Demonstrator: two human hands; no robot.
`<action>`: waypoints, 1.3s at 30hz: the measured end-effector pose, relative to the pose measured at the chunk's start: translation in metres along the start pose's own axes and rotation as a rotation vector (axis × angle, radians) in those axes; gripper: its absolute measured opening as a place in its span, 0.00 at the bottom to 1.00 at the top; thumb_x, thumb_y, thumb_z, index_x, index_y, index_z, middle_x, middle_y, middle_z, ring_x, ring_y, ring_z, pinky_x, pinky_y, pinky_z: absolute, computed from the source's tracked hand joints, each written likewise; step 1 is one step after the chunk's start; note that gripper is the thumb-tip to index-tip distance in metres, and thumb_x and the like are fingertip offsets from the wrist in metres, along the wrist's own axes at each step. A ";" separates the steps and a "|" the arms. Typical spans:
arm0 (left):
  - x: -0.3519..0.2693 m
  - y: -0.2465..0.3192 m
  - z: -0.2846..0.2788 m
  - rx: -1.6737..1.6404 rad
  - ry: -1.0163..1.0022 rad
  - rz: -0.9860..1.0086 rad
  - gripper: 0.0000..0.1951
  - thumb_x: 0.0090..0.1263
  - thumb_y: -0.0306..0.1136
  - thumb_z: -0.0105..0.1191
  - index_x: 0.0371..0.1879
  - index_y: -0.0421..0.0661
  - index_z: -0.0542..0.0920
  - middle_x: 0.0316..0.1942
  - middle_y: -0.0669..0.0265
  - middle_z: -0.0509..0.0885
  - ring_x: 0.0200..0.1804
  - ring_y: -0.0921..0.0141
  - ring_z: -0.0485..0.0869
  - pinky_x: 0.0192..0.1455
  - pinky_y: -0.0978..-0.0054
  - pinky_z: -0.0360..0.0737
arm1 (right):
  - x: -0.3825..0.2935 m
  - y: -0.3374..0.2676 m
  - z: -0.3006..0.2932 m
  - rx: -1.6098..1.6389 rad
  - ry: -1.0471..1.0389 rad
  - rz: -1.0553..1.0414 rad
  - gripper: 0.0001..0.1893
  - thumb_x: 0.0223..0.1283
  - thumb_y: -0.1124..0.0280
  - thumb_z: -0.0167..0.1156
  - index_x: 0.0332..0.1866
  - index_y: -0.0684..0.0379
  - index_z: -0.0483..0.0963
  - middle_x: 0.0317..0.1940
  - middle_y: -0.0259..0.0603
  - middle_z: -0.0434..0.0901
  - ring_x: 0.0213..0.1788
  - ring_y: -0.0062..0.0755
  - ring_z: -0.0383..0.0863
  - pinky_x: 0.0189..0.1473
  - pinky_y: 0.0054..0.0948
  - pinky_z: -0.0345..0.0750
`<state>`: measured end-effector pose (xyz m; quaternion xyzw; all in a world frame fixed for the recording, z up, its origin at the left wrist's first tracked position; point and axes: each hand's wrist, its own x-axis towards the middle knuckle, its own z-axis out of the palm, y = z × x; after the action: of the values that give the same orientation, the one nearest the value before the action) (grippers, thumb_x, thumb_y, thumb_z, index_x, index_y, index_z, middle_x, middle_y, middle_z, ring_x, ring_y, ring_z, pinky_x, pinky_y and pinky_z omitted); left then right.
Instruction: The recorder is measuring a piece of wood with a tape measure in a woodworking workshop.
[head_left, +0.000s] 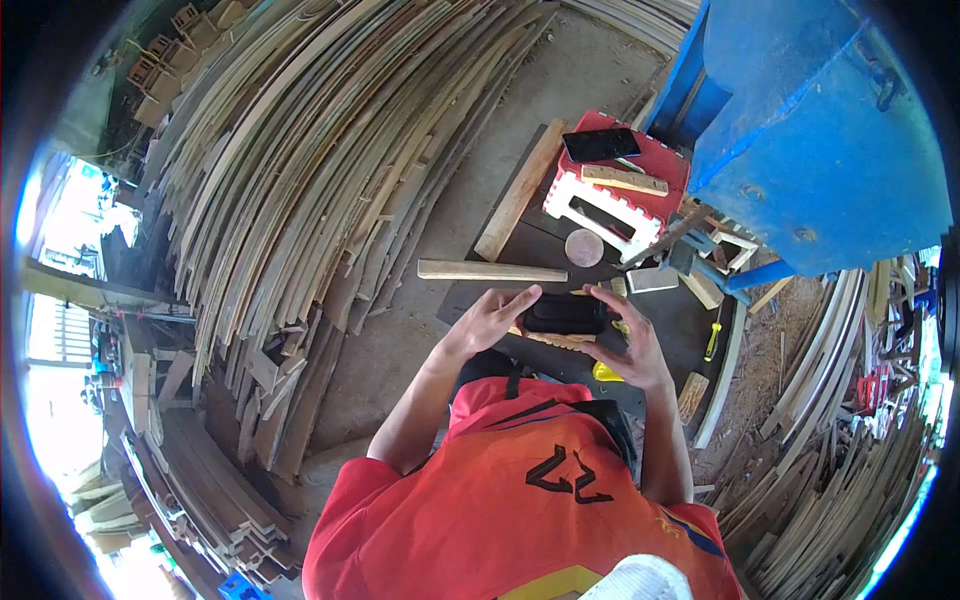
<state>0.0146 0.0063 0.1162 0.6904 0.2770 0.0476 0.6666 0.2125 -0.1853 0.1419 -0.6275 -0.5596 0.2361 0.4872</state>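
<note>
A black rectangular object (564, 313), perhaps a phone or its case, is held level in front of my body. My left hand (484, 322) grips its left end, the thumb along the top corner. At the other end my right hand (636, 349) spans the right side, one finger at the upper corner and another at the lower. Beneath it a strip of wood (559, 341) shows partly. Close below my right hand lies a yellow tool part (606, 372), mostly covered. A wooden bar (491, 270) and a round disc (584, 248) lie just beyond.
A red and white folding stool (559, 196) bears a phone (601, 145) and a notched wood piece (624, 180). Blue machinery (817, 150) rises at the right. Long planks (322, 172) are stacked on the left. A yellow screwdriver (712, 341) and wood blocks (651, 280) lie on the dark board.
</note>
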 end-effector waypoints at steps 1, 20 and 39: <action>-0.006 0.009 0.001 -0.068 -0.036 0.018 0.36 0.80 0.64 0.45 0.37 0.35 0.86 0.25 0.65 0.84 0.31 0.76 0.81 0.44 0.73 0.79 | 0.003 -0.008 -0.002 -0.017 -0.027 -0.025 0.39 0.50 0.71 0.80 0.70 0.59 0.72 0.64 0.46 0.80 0.64 0.43 0.83 0.65 0.39 0.78; -0.022 -0.041 -0.002 0.119 0.186 0.055 0.28 0.64 0.42 0.74 0.60 0.43 0.83 0.39 0.62 0.86 0.38 0.75 0.85 0.47 0.76 0.83 | -0.045 0.078 0.012 0.074 0.018 0.263 0.34 0.57 0.61 0.78 0.67 0.58 0.74 0.56 0.44 0.84 0.54 0.36 0.85 0.55 0.34 0.80; 0.060 -0.248 0.012 0.303 0.612 -0.329 0.33 0.61 0.63 0.69 0.51 0.44 0.85 0.46 0.56 0.91 0.54 0.57 0.89 0.57 0.62 0.83 | -0.114 0.224 0.028 -0.522 0.203 0.662 0.24 0.62 0.61 0.68 0.62 0.54 0.75 0.54 0.49 0.85 0.58 0.57 0.82 0.60 0.47 0.78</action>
<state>-0.0086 0.0116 -0.1386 0.6812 0.5743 0.1026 0.4422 0.2647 -0.2596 -0.0945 -0.8953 -0.3183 0.1673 0.2630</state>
